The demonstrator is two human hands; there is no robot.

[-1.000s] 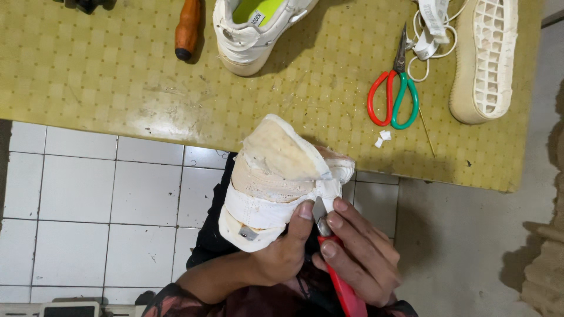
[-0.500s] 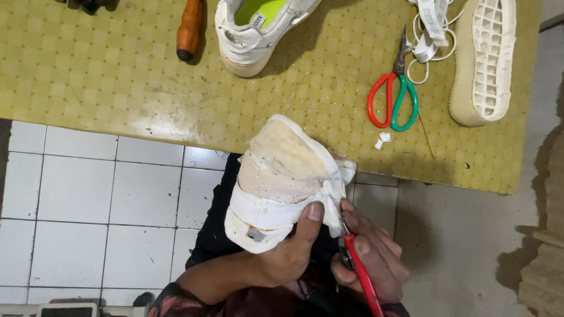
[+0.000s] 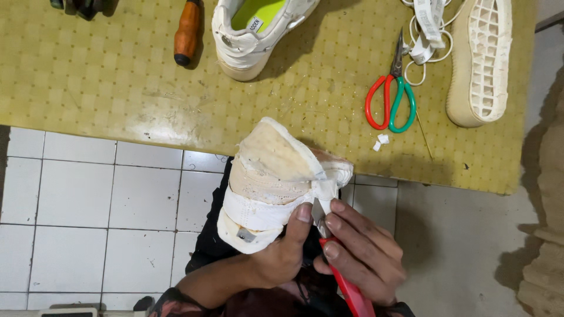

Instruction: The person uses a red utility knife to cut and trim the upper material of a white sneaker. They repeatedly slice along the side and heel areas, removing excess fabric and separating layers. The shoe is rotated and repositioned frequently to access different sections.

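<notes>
Left hand point(image 3: 279, 258): closed around the heel end of the soleless shoe point(image 3: 273, 182), thumb pressed on its white band.
Right hand point(image 3: 358, 252): curled shut on a red-handled knife point(image 3: 346, 279), the blade tip meeting the shoe's edge beside the thumb.
Soleless shoe: white upper turned bottom-up, tan rough underside showing, frayed white rim; held in the air over the lap, just off the desk's near edge.
Open room: white tiled floor point(image 3: 88, 199) lies to the left below the desk edge.
Desk point(image 3: 117, 100): yellow patterned top; bare stretch along its near-left part.
Scissors point(image 3: 390, 97): red and green handles, near the right end.
Loose sole point(image 3: 482, 58): cream, tread up, by the right edge.
White shoe point(image 3: 252, 35): at the far edge, middle.
Wooden handle point(image 3: 188, 32): just left of it.
</notes>
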